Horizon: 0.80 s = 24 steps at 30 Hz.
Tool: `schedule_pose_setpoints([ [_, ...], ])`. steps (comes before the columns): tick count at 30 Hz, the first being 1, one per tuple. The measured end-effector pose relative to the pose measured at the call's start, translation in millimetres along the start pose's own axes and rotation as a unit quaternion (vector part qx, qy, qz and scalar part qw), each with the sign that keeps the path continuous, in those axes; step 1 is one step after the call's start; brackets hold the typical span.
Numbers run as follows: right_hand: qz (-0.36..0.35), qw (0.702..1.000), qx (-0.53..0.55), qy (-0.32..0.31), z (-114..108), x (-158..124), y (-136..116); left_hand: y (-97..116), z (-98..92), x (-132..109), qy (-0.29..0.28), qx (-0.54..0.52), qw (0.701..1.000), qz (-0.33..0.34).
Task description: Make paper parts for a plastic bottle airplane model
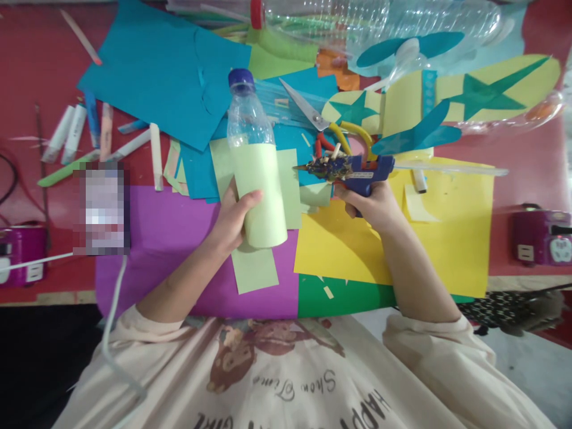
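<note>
My left hand (235, 217) is wrapped round a small clear plastic bottle (252, 167) with a blue cap, whose body is covered in pale green paper. The bottle stands tilted over the purple sheet (179, 238). My right hand (373, 202) grips a blue glue gun (353, 168), its nozzle pointing left at the bottle's paper edge, a short gap away. A loose flap of pale green paper (292, 185) sticks out on the bottle's right side.
Teal paper sheets (165, 77), a yellow sheet (447, 232), scissors (308, 110), glue sticks (67, 134) and a large clear bottle (379, 24) crowd the red table. A paper craft with teal stars (487, 92) lies at the right. Purple power strips (540, 235) sit at both sides.
</note>
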State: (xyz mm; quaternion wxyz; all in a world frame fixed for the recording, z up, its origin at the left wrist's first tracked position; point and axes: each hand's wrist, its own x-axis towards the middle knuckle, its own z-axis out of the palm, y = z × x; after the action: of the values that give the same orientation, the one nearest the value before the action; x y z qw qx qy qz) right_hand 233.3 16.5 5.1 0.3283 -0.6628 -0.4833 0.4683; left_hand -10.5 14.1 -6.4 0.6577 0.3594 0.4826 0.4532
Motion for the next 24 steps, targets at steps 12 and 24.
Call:
schedule_pose_setpoints([
  [12, 0.025, 1.000, 0.001, -0.014, 0.6, -4.0, -9.3, -2.2, -2.9, 3.0, 0.006, 0.002, 1.000, 0.027],
  [24, 0.003, 0.999, -0.005, -0.043, 1.5, -5.5, -15.5, 3.6, -3.5, 3.0, 0.026, 0.005, 0.999, 0.022],
])
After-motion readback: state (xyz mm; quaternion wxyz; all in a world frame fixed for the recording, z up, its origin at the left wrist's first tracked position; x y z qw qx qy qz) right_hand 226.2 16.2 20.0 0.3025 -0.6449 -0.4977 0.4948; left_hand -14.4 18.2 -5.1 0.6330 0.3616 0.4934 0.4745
